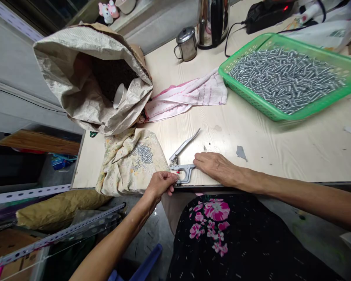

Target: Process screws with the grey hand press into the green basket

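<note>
A pair of grey snap-fastener pliers [188, 169] lies at the table's front edge, its upper handle raised and a spring at the hinge. My right hand [216, 167] rests on the table with curled fingers round the pliers' other end, which it hides. At the jaw, my left hand [161, 183] is closed in a pinch; whatever lies between the fingertips is too small to make out. A small red piece [178, 171] shows inside the jaw. Just beyond my left hand, small silvery metal pins [142, 155] lie heaped on a patterned cloth [117, 171].
A green basket [251, 102] full of similar pins stands at right. Behind the cloth is an open woven sack [102, 117] with a white cup [120, 96] inside. A pink-white towel [190, 95], lidded metal mug [187, 43] and kettle [212, 23] stand farther back.
</note>
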A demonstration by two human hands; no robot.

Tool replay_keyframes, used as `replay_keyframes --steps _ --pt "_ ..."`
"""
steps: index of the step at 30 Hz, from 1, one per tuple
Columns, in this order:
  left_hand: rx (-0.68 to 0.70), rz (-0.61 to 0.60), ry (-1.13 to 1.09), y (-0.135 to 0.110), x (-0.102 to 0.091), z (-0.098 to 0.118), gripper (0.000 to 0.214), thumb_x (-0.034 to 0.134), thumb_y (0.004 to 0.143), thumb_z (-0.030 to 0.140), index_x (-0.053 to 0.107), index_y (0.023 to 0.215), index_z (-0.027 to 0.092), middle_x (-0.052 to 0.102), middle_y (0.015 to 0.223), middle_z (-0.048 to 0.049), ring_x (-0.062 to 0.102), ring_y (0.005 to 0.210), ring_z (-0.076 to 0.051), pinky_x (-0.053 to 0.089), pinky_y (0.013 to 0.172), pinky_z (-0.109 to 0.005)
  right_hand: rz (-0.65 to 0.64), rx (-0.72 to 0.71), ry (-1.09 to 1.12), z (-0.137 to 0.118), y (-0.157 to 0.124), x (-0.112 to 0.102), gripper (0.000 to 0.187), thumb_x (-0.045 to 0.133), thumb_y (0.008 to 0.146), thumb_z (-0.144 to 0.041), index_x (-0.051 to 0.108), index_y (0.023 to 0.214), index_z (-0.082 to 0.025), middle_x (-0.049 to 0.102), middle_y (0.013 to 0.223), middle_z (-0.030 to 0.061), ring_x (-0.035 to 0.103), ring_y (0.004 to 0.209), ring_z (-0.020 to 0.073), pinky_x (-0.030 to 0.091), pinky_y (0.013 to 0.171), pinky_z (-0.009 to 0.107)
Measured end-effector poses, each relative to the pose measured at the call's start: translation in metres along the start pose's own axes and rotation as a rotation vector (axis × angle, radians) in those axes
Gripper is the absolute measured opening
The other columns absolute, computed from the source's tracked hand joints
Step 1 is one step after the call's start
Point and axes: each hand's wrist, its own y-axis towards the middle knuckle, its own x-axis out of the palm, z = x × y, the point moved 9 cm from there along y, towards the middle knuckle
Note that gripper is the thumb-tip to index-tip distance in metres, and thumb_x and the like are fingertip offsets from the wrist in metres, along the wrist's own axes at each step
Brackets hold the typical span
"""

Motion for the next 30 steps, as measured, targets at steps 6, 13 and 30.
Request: replay_keyframes --steps 6,13,30 --pt "-0.088 -0.082 0.077 0.006 0.001 -0.005 0.030 0.084 0.062 0.037 0.066 0.067 0.013 0.053 0.041 0.0042 0.046 0.033 -0.006 0.037 0.035 -0.016 -0.070 -0.012 0.051 0.003 0.004 0.002 0.016 0.040 0.095 -0.013 0.049 0.084 -0.020 0.056 0.088 0.0058 0.046 0.074 0.0183 0.038 0.066 0.033" --pt "-0.089 -0.087 0.085 0.007 0.001 -0.003 0.030 0.085 0.062 0.036 0.067 0.067 0.012 0.054 0.044 0.0048 0.046 0.033 -0.005 0.036 0.033 -0.015 -0.017 0.029 -0.088 0.039 0.020 -0.023 0.066 0.080 0.072 -0.052 0.052 0.122 -0.018 0.048 0.134 0.0185 0.044 0.119 0.0370 0.042 0.092 0.049" --pt "-0.036 -0.063 0.221 0.003 -0.001 -0.001 0.025 0.077 0.072 0.038 0.068 0.068 0.014 0.050 0.045 0.0045 0.045 0.036 -0.008 0.035 0.037 -0.019 -0.133 -0.010 -0.209 0.030 0.022 -0.023 0.057 0.077 0.075 -0.036 0.053 0.124 -0.019 0.063 0.103 0.0111 0.051 0.097 0.0304 0.037 0.092 0.048"
